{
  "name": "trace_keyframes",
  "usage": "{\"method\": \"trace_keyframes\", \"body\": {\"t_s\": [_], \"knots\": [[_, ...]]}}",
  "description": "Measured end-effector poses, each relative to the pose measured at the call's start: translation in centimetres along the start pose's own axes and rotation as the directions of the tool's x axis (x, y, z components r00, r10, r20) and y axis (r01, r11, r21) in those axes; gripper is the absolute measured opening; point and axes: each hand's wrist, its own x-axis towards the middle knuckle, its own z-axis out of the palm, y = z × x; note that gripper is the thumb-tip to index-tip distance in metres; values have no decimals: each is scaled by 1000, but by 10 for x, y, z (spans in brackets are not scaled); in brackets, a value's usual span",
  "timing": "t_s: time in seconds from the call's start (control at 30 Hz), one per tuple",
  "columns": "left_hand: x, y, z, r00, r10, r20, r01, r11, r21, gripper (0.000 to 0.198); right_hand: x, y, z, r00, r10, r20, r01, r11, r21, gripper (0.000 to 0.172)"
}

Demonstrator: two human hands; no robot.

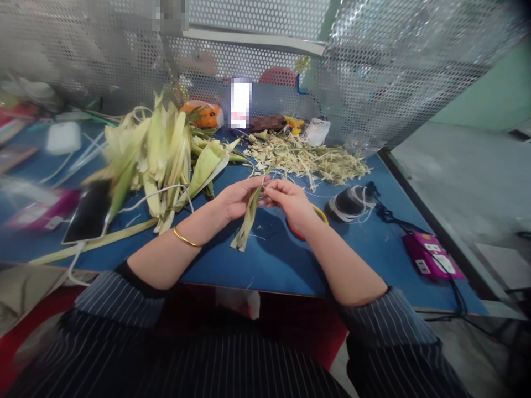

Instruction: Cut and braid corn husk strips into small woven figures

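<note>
Husk strip found hanging from the fingertips of both hands. Left to right: dark-screened phone, well left of the hands; husk pile, beyond the left forearm; left hand, fingers closed around the strip's upper part; right hand, thumb and forefinger pinched at its top, exact grip unclear; shredded husk, beyond the right hand; thread-wound black spool, to its right.

No readable text, brand, number or sign found. White patches seen on magenta box, right side; no lettering resolved. Bright screen, far middle, pixelated. Nothing legible made out on orange pack, far left of screen.
</note>
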Motion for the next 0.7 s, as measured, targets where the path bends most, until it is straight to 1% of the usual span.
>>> {"method": "trace_keyframes", "body": {"t_s": [0.03, 0.13, 0.23, 0.3, 0.4, 0.47, 0.5, 0.6, 0.7], "knots": [[0, 0, 0, 1000, -8, -1, 8, 1000, 6, 11, 0, 1, 2, 1000, -1, -27, 1, 1000, 7, 16], [-1, 0, 0, 999, -39, -26, 39, 999, -4, 13, 0, 5, 5, 987, -48, -156, 44, 999, -28, 12], [-2, 1, 0, 998, -53, -45, 52, 998, -26, 14, 2, 8, 4, 975, -62, -214, 55, 998, -42, 11], [-1, 2, -1, 998, -46, -45, 44, 999, -28, 13, 3, 8, 3, 979, -12, -201, 10, 1000, -15, 12], [-1, 1, -1, 999, -32, -39, 32, 999, -2, 17, 3, 8, 4, 991, 100, -86, -97, 995, 39, 14], [-1, -1, 0, 999, -35, 9, 35, 999, 38, 21, 2, 9, 6, 989, 144, -19, -143, 989, 43, 15], [-1, -2, 0, 998, -43, 42, 40, 997, 61, 22, 2, 10, 7, 988, 154, -7, -154, 988, 35, 15], [-2, -4, 1, 992, -66, 109, 55, 993, 107, 26, 2, 11, 9, 989, 146, -32, -146, 989, -11, 22], [-1, -4, 2, 993, -55, 106, 45, 994, 99, 28, 2, 12, 9, 989, 139, -49, -142, 988, -62, 24]]}}
